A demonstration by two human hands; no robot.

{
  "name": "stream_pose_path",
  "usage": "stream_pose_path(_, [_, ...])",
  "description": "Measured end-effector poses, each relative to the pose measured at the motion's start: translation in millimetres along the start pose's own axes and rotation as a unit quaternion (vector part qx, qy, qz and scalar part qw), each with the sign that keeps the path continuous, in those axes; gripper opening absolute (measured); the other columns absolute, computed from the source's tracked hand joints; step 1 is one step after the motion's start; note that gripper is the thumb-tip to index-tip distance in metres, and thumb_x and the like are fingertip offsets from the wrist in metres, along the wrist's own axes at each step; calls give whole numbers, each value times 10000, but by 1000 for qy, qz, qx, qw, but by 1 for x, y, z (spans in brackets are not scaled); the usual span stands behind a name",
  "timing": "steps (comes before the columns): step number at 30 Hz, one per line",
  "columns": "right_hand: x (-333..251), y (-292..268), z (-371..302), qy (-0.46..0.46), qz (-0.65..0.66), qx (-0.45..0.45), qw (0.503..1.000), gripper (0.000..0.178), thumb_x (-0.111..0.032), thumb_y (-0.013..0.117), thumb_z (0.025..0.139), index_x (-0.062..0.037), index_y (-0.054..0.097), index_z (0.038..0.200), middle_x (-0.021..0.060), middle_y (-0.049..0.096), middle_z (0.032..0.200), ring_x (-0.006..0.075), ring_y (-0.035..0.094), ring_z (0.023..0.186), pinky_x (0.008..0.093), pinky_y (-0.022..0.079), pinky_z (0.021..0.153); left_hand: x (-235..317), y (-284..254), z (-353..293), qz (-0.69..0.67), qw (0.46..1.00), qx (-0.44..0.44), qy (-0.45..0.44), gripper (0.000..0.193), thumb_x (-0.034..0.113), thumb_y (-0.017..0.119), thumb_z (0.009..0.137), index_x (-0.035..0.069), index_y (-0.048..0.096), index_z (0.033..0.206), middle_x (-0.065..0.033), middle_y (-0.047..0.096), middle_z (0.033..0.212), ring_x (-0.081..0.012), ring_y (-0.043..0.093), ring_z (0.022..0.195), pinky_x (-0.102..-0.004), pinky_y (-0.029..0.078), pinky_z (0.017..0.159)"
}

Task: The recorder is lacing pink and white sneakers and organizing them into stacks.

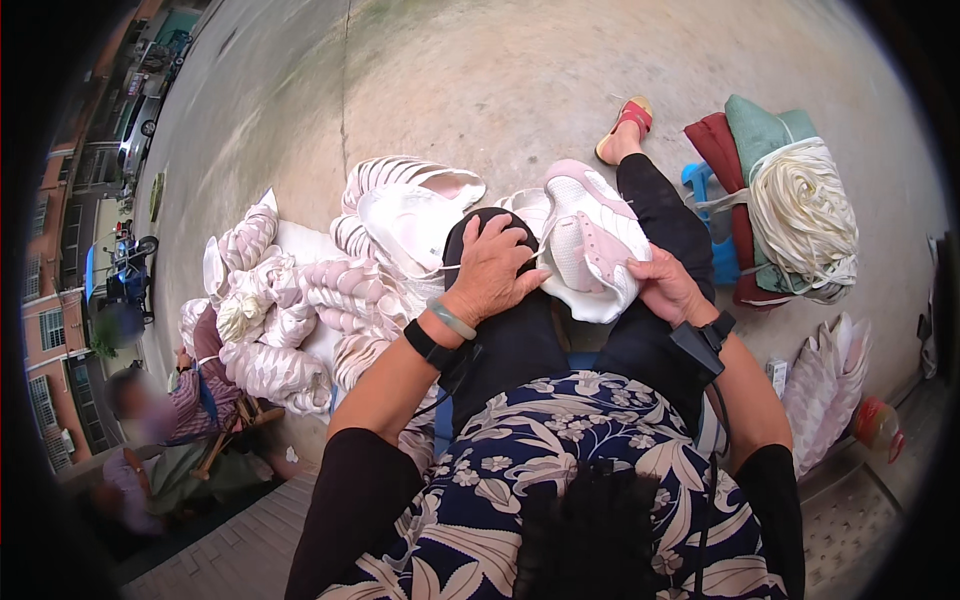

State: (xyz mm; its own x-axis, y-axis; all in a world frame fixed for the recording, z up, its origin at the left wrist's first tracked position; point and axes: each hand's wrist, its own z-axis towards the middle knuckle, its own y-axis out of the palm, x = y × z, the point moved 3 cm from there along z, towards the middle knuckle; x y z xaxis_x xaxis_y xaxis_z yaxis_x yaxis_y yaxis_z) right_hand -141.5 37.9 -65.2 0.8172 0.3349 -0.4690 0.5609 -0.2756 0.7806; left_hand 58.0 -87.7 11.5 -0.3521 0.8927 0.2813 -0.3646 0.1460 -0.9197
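A pink and white sneaker upper (590, 235) lies over my right thigh. My right hand (668, 285) grips its near right edge, thumb on top and fingers partly hidden beneath. Over my dark-clad left knee, my left hand (495, 265) is bent with its fingers fanned. A thin white lace (541, 243) runs from the upper to this hand, and a tail shows on its other side. How the fingers hold it is partly hidden. Just left of the knee rests a pile of nested white shoe uppers (400, 220).
Bundled pink and white uppers (345, 290) heap up on my left. To the right, a hank of cream laces (805, 215) lies on red and green cloth over a blue stool (722, 255). More uppers (825, 390) stand near a capped jar (877, 425). A person (200, 410) sits far left.
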Motion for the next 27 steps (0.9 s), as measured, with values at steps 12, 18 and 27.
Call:
stream_pose_path(12, [-1,41,-23,-9,-7,-94,995,512,-45,623,790,20,431,1259,89,542,1193,180,526,1079,315,389,953,97,-74,-27,-91,993,-31,-69,319,207,679,701,85,475,487,-73,437,504,-253,433,528,-367,302,545])
stream_pose_path(18, [16,18,-14,-20,-19,-27,999,523,-27,576,806,15,390,1293,94,527,1220,188,499,1129,342,355,996,80,-31,-45,-123,981,-122,-91,276,242,595,760,43,532,580,-128,510,617,-322,520,628,-420,383,591])
stream_pose_path(27, [21,-2,6,-82,49,65,993,481,-80,525,857,-29,373,1311,100,513,1231,245,535,1073,441,511,776,48,44,-44,-115,944,-239,-195,250,215,562,778,-33,584,759,-210,586,751,-383,585,746,-445,467,676])
